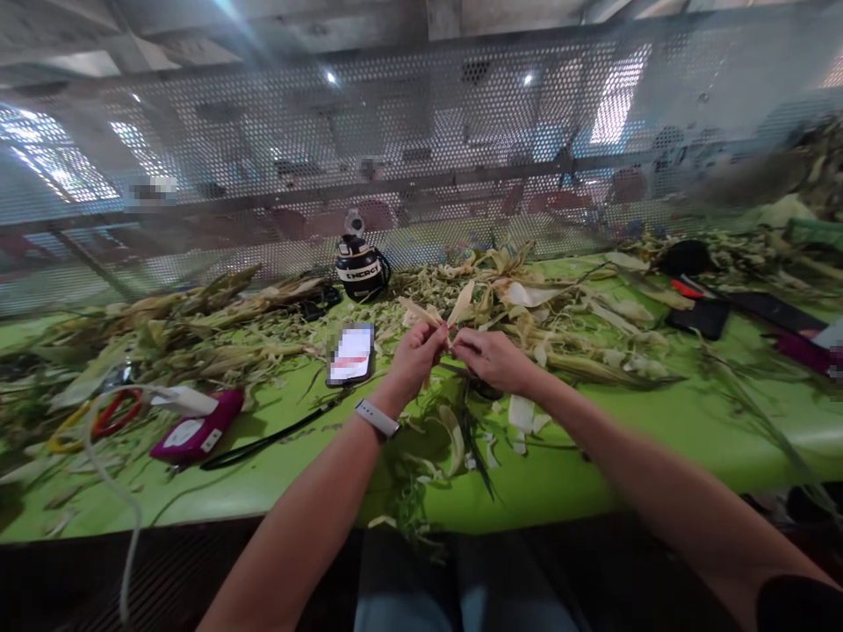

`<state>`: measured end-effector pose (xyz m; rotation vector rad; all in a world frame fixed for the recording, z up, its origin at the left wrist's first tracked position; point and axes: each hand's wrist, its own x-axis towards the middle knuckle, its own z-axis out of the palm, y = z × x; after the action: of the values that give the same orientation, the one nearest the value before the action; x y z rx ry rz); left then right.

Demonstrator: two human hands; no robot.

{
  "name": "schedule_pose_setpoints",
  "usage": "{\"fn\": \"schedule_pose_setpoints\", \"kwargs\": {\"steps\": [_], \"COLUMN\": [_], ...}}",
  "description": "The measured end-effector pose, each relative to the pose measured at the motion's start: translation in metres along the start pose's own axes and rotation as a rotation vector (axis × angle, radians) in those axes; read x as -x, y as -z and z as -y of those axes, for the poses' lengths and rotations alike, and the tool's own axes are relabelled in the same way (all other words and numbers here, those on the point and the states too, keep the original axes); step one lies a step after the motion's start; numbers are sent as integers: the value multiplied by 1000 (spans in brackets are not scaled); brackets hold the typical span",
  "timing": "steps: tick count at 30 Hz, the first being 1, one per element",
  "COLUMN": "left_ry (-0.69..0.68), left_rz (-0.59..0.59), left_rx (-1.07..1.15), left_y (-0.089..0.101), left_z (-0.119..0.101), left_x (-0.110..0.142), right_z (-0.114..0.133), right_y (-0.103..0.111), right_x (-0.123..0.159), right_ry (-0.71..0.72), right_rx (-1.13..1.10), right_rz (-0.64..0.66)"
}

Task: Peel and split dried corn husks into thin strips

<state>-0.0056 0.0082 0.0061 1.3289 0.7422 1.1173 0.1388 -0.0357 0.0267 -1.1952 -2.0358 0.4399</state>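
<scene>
- The left hand (420,353) pinches a pale husk strip (463,303) between its fingertips, over the middle of the green table (572,452); a pale band (377,419) circles its wrist.
- The right hand (493,358) meets it at the strip's lower end, fingertips drawn together; whether they grip the strip, I cannot tell.
- Below and nearer, curled scraps (454,430) and green shreds (412,509) litter the table to its near edge.
- Just left of the left hand lies a phone (350,354), its screen lit; a black strap (263,446) runs from near it toward the left.
- Right behind the hands, a heap of husks (520,294) crowds the space, spreading to the right.
- Farther left sit a purple box (222,421), a white plug (188,401) on it with a white cable (135,518) trailing off the near edge, and a red loop (135,411) and a yellow loop (62,439) among leaves.
- On the right are a black flat item (699,318) and a black round item (685,257).
- A perforated screen (408,114) walls off the far side.
- Containers: a black bottle marked "ENERGY" (362,279) stands upright, far and left of the hands, its contents hidden; at far right shows a green basket's rim (817,232), its contents unclear.
</scene>
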Motion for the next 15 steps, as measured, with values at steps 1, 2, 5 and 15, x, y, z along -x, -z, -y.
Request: {"fn": "schedule_pose_setpoints", "kwargs": {"steps": [1,2,5,15], "left_ry": [-7,-11,32,124], "left_rz": [-2,0,31,111], "left_rx": [17,38,132,131], "left_y": [0,0,2,5], "left_z": [0,0,-4,-4], "left_x": [0,0,0,1], "right_z": [0,0,-1,-18], "right_y": [1,1,2,12], "right_x": [0,1,2,-6], "right_ry": [-3,-6,-17,-245], "right_rx": [-9,-21,-79,-434], "right_rz": [-1,-2,-15,-253]}}
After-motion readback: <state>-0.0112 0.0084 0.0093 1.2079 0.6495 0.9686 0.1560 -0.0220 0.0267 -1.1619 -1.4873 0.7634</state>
